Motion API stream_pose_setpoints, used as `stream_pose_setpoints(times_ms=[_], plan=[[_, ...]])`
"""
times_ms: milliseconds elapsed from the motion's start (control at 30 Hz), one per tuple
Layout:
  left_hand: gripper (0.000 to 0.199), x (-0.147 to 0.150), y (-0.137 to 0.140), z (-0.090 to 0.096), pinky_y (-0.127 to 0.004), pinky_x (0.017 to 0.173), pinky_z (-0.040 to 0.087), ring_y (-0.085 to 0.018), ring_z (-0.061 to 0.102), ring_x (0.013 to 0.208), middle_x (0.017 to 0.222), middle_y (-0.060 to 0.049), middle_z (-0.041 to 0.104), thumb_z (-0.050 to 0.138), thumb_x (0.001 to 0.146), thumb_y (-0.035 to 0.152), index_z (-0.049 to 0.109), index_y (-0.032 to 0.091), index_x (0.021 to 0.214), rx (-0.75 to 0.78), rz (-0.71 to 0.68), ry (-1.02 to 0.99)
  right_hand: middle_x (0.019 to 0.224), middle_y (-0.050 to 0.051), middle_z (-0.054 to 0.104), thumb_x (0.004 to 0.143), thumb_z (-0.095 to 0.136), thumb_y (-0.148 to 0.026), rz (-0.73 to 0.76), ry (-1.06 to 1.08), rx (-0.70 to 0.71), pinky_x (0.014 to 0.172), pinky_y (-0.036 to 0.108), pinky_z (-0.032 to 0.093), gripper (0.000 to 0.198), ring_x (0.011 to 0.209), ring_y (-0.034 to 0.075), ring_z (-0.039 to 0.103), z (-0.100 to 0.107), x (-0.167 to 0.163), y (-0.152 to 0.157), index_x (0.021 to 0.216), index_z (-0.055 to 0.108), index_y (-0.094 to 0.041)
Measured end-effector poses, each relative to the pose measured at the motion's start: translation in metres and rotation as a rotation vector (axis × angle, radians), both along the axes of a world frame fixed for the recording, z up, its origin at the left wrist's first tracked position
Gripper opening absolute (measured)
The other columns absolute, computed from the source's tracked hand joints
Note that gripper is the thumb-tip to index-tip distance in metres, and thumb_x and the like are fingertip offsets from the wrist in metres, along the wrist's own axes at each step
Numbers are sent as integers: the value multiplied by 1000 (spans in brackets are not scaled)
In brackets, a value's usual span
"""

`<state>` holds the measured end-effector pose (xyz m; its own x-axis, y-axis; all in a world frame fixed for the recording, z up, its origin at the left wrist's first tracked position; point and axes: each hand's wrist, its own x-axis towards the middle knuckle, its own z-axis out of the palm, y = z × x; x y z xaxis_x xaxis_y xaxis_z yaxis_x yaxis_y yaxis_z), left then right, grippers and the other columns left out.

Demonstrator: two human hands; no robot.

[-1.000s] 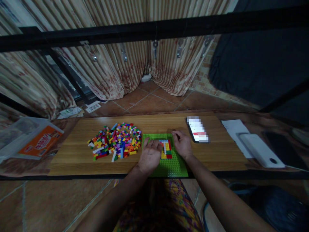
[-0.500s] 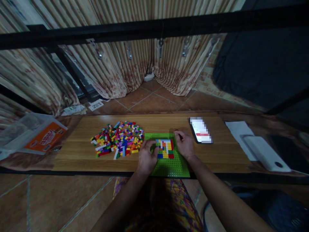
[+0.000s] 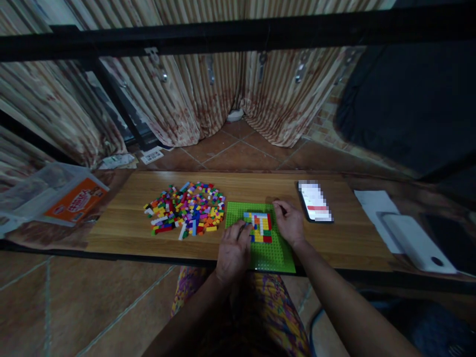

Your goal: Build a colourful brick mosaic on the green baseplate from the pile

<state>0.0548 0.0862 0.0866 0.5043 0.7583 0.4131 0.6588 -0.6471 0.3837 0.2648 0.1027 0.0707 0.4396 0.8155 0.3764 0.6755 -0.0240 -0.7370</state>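
A green studded baseplate (image 3: 273,259) lies on the wooden table, with a colourful patch of toy bricks (image 3: 262,225) built on it in red, yellow, white, blue and green. My left hand (image 3: 234,252) is over the plate's left side, its closed fingertips at the patch's left edge. Whatever is between those fingertips is too small to make out. Beside the plate's right edge rests my right hand (image 3: 290,224), thumb and fingers curled together; their contents are hidden.
Loose bricks (image 3: 197,210) are heaped left of the plate. A phone (image 3: 316,201) with a lit screen lies to the right. Beyond the table's left end stands a clear plastic box (image 3: 70,173) with an orange label; paper (image 3: 377,208) and a white device (image 3: 418,243) lie at the right.
My left hand has turned and reached further over the left edge of the brick patch, covering more of it. My right hand stays beside the plate. The whole view has shifted slightly.
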Motion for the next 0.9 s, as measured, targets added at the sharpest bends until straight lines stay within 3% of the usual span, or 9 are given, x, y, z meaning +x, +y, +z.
stream_pose_setpoints(times_ms=[900], plan=[[38,2,-5,-10,-38,95,52,-23,57,109,125,-12,56,45,90,13,55,19,126,61,13,81,94,9,70,90,42,-42,17,-29,-14,83,37,49,34,89,22,64,-6,2,-1,91,68,-20]])
